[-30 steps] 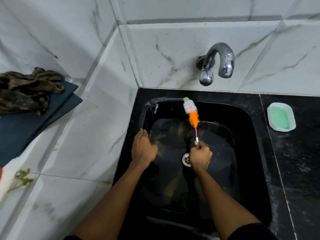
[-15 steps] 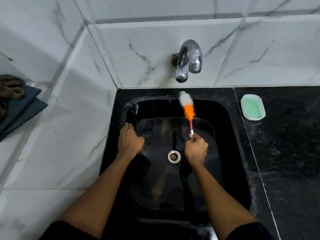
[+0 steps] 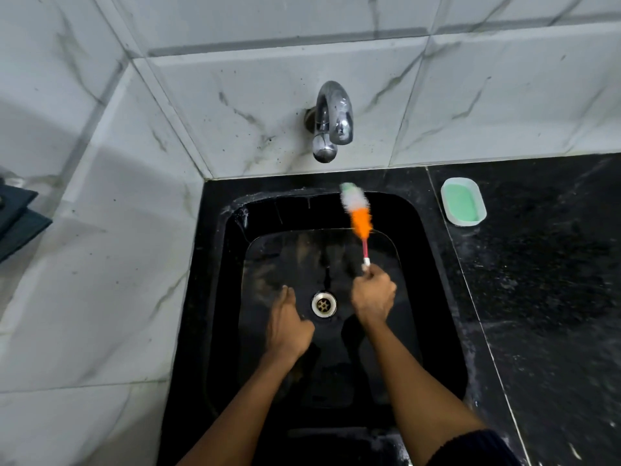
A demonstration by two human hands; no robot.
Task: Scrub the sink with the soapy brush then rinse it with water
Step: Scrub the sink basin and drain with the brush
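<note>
The right grip [image 3: 373, 294] clamped the brush [image 3: 358, 213] against the sink's [image 3: 433, 297] rear wall; the left grip [image 3: 289, 326] lay apart, fingers relaxed.

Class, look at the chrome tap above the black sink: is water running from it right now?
No: nothing flows from the curved chrome tap, and the black sink below shows no stream.

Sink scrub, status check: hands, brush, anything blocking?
Right hand grips brush, bristles at sink back wall. Left hand loose beside drain. Tap dry. Nothing blocking.
</note>
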